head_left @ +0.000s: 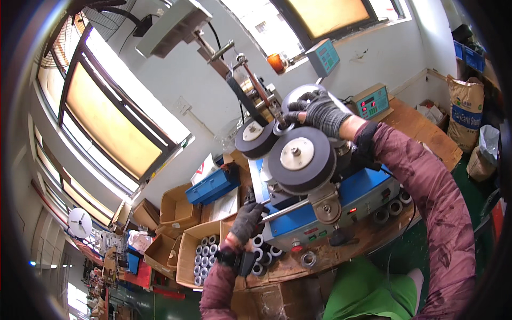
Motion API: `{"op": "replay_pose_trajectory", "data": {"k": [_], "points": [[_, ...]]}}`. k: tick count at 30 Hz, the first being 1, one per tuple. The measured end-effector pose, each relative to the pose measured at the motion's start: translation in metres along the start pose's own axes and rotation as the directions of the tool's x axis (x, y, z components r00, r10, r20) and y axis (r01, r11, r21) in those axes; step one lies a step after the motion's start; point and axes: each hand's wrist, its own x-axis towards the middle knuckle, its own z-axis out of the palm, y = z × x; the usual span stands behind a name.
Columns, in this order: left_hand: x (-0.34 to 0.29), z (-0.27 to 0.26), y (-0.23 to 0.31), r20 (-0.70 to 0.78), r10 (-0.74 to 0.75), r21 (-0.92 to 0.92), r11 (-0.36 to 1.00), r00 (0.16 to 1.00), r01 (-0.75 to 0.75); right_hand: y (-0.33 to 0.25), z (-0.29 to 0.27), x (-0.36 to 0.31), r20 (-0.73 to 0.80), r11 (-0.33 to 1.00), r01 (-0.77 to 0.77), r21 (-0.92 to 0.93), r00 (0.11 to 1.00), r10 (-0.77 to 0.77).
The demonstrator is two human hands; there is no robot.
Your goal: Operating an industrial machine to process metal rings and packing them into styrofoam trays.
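On the brown desk point(421, 129), in the head view, stands a blue and white machine point(352, 192) with two thick dark rollers, a large roller point(297, 156) and a smaller roller point(253, 133), each with a pale hub plate. The ring point(283, 129) sits in the gap between them, toward their far side; it looks round and dark-rimmed, with fine detail too small to tell. The right hand point(322, 112), in a striped grey glove, is partly curled over a rounded silver cover point(305, 92), its thumb side close beside the ring; whether it grips the ring or only rests there I cannot tell. The left hand point(248, 220), in a dark glove, is half bent at the machine's left edge, and what lies within its fingers is hidden. Near it, a cardboard box point(185, 261) holds rows of grey rings point(205, 257), and a loose ring point(308, 260) lies flat before the machine.
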Motion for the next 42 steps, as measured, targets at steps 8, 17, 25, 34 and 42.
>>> {"op": "replay_pose_trajectory", "data": {"k": [8,17,25,34,42], "points": [[0.015,-0.009,0.032,0.430,-0.146,-0.108,0.971,0.891,0.211,0.040,0.015,0.001,0.112,0.870,-0.186,0.456,0.982,0.151],[0.001,0.035,-0.003,-0.390,0.461,0.507,0.830,0.797,-0.233,0.087,-0.050,-0.090,0.179,0.609,-0.392,0.689,0.907,0.381],[-0.005,0.042,-0.007,-0.536,0.443,0.479,0.860,0.718,-0.173,0.146,-0.079,-0.176,0.231,0.548,-0.446,0.707,0.879,0.417],[0.036,-0.029,0.178,-0.352,0.224,0.469,0.882,0.909,-0.036,0.161,-0.073,-0.049,0.169,0.635,-0.207,0.744,0.978,0.121],[0.240,-0.034,0.291,-0.475,-0.029,0.434,0.862,0.879,0.263,0.143,-0.023,0.157,0.436,0.142,-0.441,0.886,0.897,0.066]]}}
